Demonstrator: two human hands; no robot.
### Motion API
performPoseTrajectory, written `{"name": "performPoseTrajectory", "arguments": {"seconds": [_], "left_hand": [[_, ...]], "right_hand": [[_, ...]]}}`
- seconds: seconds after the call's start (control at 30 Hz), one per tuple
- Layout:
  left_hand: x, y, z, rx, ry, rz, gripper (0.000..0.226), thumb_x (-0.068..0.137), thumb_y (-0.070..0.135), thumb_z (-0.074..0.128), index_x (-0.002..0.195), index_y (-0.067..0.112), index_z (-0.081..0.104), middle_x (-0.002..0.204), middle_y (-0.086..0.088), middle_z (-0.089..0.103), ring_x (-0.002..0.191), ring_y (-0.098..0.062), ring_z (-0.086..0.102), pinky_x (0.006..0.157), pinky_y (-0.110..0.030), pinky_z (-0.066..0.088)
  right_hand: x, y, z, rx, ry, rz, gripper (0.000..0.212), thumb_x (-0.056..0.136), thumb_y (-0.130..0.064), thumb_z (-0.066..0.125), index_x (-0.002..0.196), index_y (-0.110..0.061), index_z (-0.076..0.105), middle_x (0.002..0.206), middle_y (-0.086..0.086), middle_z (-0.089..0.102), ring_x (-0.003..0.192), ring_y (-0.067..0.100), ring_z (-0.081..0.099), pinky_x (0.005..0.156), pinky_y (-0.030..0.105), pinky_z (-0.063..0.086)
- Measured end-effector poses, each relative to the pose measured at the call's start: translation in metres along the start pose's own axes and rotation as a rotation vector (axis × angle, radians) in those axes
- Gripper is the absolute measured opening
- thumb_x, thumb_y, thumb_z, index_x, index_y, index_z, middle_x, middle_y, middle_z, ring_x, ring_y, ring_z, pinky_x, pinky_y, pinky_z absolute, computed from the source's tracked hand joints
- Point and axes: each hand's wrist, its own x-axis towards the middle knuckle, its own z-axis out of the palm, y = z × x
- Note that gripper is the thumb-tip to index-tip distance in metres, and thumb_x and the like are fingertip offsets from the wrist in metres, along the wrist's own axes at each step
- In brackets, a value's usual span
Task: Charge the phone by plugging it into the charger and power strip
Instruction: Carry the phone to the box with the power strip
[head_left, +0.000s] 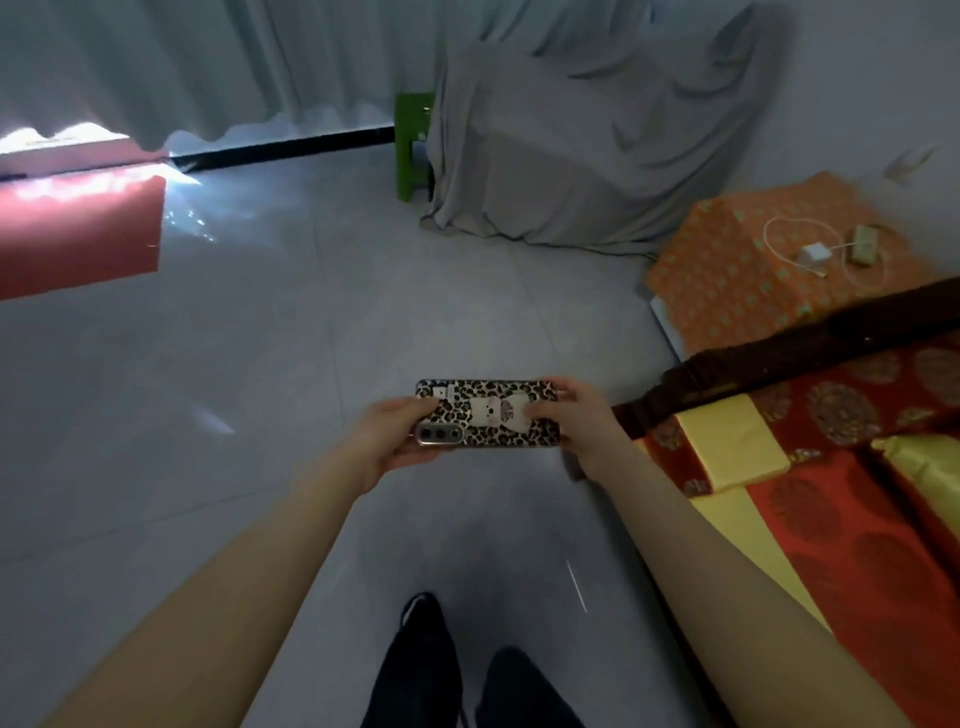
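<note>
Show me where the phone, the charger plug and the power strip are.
phone (511, 415): head view, leopard-print back.
charger plug (811, 254): head view, white body.
power strip (864, 245): head view, top face.

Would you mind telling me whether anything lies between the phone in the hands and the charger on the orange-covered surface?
Nothing visible blocks the way. The phone is held by the left hand and right hand over bare floor. The charger, its cable and the power strip lie exposed on the orange-covered surface, ahead to the right.
</note>
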Motion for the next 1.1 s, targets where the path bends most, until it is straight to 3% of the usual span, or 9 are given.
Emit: {"name": "performPoseTrajectory", "arguments": {"seconds": [0.1,0.23,0.43,0.53,0.6,0.73,0.83,1.0,1.1], "left_hand": [[0.052,0.061,0.011,0.042,-0.058,-0.005,0.017,0.083,0.028,0.066,0.091,0.014,0.065,0.089,-0.007,0.071,0.063,-0.016,0.072,0.052,-0.026,0.057],[0.126,0.131,0.052,0.14,-0.19,-0.037,0.024,0.083,0.03,0.066,0.097,0.011,0.066,0.084,-0.007,0.076,0.068,-0.021,0.074,0.053,-0.027,0.056],[0.243,0.227,0.146,0.226,-0.324,-0.053,0.027,0.083,0.031,0.066,0.101,0.011,0.066,0.075,-0.004,0.078,0.069,-0.022,0.074,0.055,-0.028,0.057],[0.291,0.274,0.193,0.272,-0.387,-0.081,0.022,0.085,0.029,0.064,0.098,0.011,0.065,0.07,-0.003,0.077,0.064,-0.02,0.074,0.053,-0.028,0.057],[0.321,0.305,0.221,0.306,-0.402,-0.083,0.023,0.085,0.028,0.064,0.099,0.01,0.064,0.07,-0.002,0.077,0.062,-0.019,0.073,0.051,-0.027,0.057],[0.37,0.362,0.276,0.371,-0.432,-0.087,0.022,0.085,0.027,0.064,0.099,0.011,0.064,0.071,-0.002,0.076,0.059,-0.017,0.073,0.048,-0.026,0.057],[0.413,0.399,0.318,0.428,-0.476,-0.096,0.021,0.086,0.027,0.063,0.101,0.012,0.063,0.086,-0.006,0.074,0.07,-0.021,0.072,0.056,-0.03,0.06],[0.491,0.456,0.406,0.58,-0.591,-0.088,0.019,0.087,0.026,0.06,0.102,0.014,0.06,0.091,-0.007,0.07,0.077,-0.022,0.068,0.059,-0.029,0.059],[0.524,0.488,0.465,0.672,-0.673,-0.11,0.019,0.087,0.026,0.061,0.103,0.015,0.061,0.091,-0.007,0.07,0.074,-0.02,0.067,0.053,-0.026,0.059]], "right_hand": [[0.041,-0.043,-0.007,0.104,0.067,0.002,0.028,0.072,-0.001,0.076,0.087,-0.022,0.064,0.089,0.006,0.068,0.078,0.023,0.067,0.067,0.032,0.057],[0.095,-0.089,-0.042,0.172,0.159,-0.015,0.022,0.076,-0.002,0.073,0.085,-0.021,0.065,0.079,0.001,0.067,0.065,0.013,0.065,0.053,0.022,0.055],[0.207,-0.151,-0.115,0.304,0.267,0.065,0.027,0.083,-0.009,0.068,0.109,-0.013,0.063,0.094,0.006,0.067,0.079,0.017,0.064,0.068,0.027,0.052],[0.254,-0.185,-0.149,0.364,0.334,0.073,0.012,0.083,-0.01,0.068,0.091,-0.017,0.063,0.082,0.002,0.067,0.069,0.011,0.064,0.055,0.02,0.051],[0.281,-0.206,-0.168,0.379,0.386,0.085,0.012,0.082,-0.01,0.069,0.083,-0.019,0.061,0.078,0.001,0.067,0.069,0.012,0.063,0.058,0.024,0.051],[0.33,-0.247,-0.203,0.41,0.439,0.069,0.011,0.081,-0.01,0.07,0.08,-0.019,0.064,0.074,-0.003,0.07,0.062,0.01,0.065,0.052,0.023,0.051],[0.371,-0.271,-0.232,0.459,0.491,0.052,0.014,0.08,-0.009,0.07,0.089,-0.019,0.064,0.088,0.0,0.066,0.067,0.012,0.064,0.049,0.021,0.049],[0.44,-0.3,-0.282,0.556,0.651,0.059,0.014,0.08,-0.008,0.07,0.084,-0.018,0.062,0.084,0.006,0.067,0.069,0.016,0.064,0.052,0.023,0.051],[0.469,-0.315,-0.312,0.643,0.74,0.077,0.014,0.08,-0.007,0.07,0.08,-0.018,0.061,0.09,0.01,0.067,0.079,0.023,0.065,0.068,0.033,0.055]]}}
